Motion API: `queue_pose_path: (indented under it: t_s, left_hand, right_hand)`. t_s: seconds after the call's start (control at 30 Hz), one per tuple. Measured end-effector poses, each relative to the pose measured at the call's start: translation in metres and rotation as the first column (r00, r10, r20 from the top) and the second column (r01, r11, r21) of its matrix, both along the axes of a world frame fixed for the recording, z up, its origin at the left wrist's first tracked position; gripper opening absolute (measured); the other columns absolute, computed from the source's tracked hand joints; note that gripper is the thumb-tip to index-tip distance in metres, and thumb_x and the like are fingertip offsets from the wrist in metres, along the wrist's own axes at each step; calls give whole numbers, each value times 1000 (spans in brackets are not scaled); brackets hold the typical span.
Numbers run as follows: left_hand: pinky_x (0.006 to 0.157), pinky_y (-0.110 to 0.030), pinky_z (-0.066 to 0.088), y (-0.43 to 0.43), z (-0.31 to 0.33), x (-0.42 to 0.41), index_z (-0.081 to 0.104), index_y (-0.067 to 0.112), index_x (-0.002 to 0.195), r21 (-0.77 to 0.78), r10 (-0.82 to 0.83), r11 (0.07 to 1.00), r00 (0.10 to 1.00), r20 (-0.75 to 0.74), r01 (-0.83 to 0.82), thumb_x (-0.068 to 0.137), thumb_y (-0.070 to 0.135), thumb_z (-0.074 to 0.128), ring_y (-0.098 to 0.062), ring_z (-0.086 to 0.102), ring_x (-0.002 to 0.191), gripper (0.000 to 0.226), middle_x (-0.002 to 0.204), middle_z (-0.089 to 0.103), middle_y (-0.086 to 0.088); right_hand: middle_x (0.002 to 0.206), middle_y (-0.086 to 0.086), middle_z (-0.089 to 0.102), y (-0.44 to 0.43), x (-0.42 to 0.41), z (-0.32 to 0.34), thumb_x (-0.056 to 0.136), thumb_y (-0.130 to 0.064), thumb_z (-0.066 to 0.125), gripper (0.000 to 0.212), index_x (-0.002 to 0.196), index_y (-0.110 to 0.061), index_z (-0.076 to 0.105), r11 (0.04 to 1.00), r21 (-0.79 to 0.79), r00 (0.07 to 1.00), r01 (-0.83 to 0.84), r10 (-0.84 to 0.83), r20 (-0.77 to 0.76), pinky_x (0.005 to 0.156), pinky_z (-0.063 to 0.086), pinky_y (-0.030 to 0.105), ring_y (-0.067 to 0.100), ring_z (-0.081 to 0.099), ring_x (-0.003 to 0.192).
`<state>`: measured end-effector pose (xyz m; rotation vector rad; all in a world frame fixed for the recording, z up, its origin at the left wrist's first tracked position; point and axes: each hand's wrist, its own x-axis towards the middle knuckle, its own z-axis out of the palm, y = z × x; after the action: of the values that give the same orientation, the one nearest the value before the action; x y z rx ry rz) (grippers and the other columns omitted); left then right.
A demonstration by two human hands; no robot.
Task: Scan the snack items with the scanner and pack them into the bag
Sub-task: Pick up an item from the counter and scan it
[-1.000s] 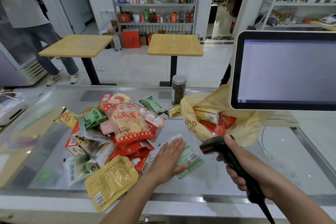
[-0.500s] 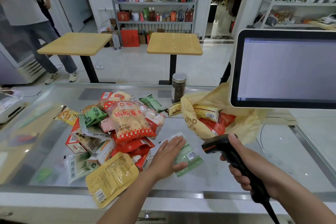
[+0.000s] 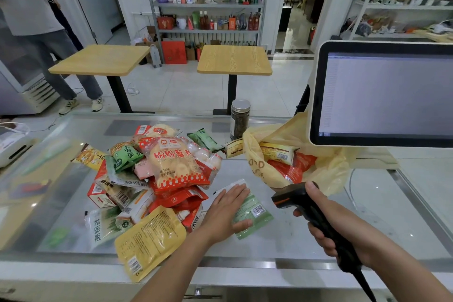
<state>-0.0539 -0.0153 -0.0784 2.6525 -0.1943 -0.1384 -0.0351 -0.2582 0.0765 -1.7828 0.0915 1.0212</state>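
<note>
Your right hand (image 3: 343, 230) curls its fingers tight round the handle of the black handheld scanner with an orange strip (image 3: 294, 197). The scanner's head sits just in front of the translucent yellow plastic bag (image 3: 331, 174), and its cable is cut off at the bottom edge. Your left hand (image 3: 228, 213) lies flat, fingers straight, on the pale green flat snack packet (image 3: 256, 214), in front of the bag and to its left. It covers much of the packet, but the barcode shows. Inside the bag are red and yellow packets (image 3: 284, 170). Its far side is hidden by the white-framed monitor (image 3: 382, 95), itself cut off at the right. Left of the bag lies the heap of snack packets (image 3: 171, 171). Behind the bag's left edge stands a metal-lidded glass jar (image 3: 240, 117), its contents unclear.
</note>
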Motion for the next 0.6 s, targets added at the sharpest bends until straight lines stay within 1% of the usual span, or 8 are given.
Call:
queue_pose_path:
  t_s: [0.1, 0.17, 0.23, 0.27, 0.33, 0.4, 0.5, 0.6]
  left_hand:
    - [117, -35, -3, -4, 5, -2, 0, 36, 150, -65, 108, 992, 994, -31, -109, 84, 57, 58, -10, -16, 144, 90, 156, -17, 13]
    - [118, -41, -4, -6, 8, -1, -6, 35, 149, -60, 210, 975, 973, -94, -216, 78, 61, 61, -15, -21, 143, 101, 155, -22, 9]
    - [118, -41, -2, -6, 12, 0, -7, 29, 150, 23, 270, 963, 956, -117, -269, 74, 66, 62, -21, -13, 144, 108, 158, -10, 2]
    - [117, -40, 4, -7, 15, 2, -5, 27, 150, 35, 295, 955, 948, -119, -293, 72, 66, 64, -23, -5, 144, 111, 157, 0, 0]
    - [113, -38, 17, -9, 23, 7, -3, 26, 151, -14, 349, 935, 925, -148, -355, 68, 59, 73, -24, 8, 140, 117, 151, 15, -2]
    - [110, -37, 25, -11, 31, 12, -1, 26, 151, -62, 383, 915, 907, -172, -398, 67, 49, 79, -23, 12, 136, 118, 144, 21, -3]
    - [107, -34, 30, -15, 40, 14, 9, 25, 151, -48, 374, 923, 919, -128, -382, 69, 41, 80, -21, 17, 134, 109, 140, 26, -2]
    - [96, -29, 40, -18, 55, 14, 27, 25, 147, -116, 374, 916, 923, -91, -383, 74, 30, 78, -16, 36, 123, 89, 131, 37, 1]
  right_hand:
    - [52, 3, 42, 3, 3, -17, 59, -80, 43, 93, 110, -3, 57, 999, -36, 1000, -7, 7, 21, 38, 29, 22, 13, 35, 38]
    - [52, 3, 43, 6, 5, -32, 61, -80, 43, 91, 107, -3, 57, 998, -57, 1000, 13, -11, 29, 39, 30, 23, 14, 37, 39]
    - [52, 2, 45, 8, 6, -47, 63, -80, 42, 89, 106, -4, 57, 997, -72, 999, 33, -31, 36, 40, 32, 23, 14, 39, 40]
    - [51, 2, 45, 8, 7, -54, 63, -79, 42, 88, 106, -4, 57, 996, -77, 998, 42, -38, 42, 40, 33, 23, 15, 40, 40]
    - [51, 3, 46, 8, 11, -66, 65, -78, 42, 87, 107, -4, 57, 995, -84, 998, 48, -44, 50, 41, 34, 23, 15, 41, 40]
    - [50, 3, 46, 8, 13, -75, 70, -77, 41, 85, 108, -3, 57, 996, -78, 998, 41, -38, 41, 41, 33, 23, 15, 41, 40]
    - [51, 4, 48, 11, 17, -84, 78, -73, 39, 80, 109, -1, 56, 998, -41, 998, 38, -35, 52, 41, 36, 23, 16, 43, 40]
    - [55, 10, 56, 17, 20, -92, 86, -67, 38, 69, 108, -4, 55, 997, -31, 988, 66, -61, 140, 44, 44, 28, 22, 53, 42]
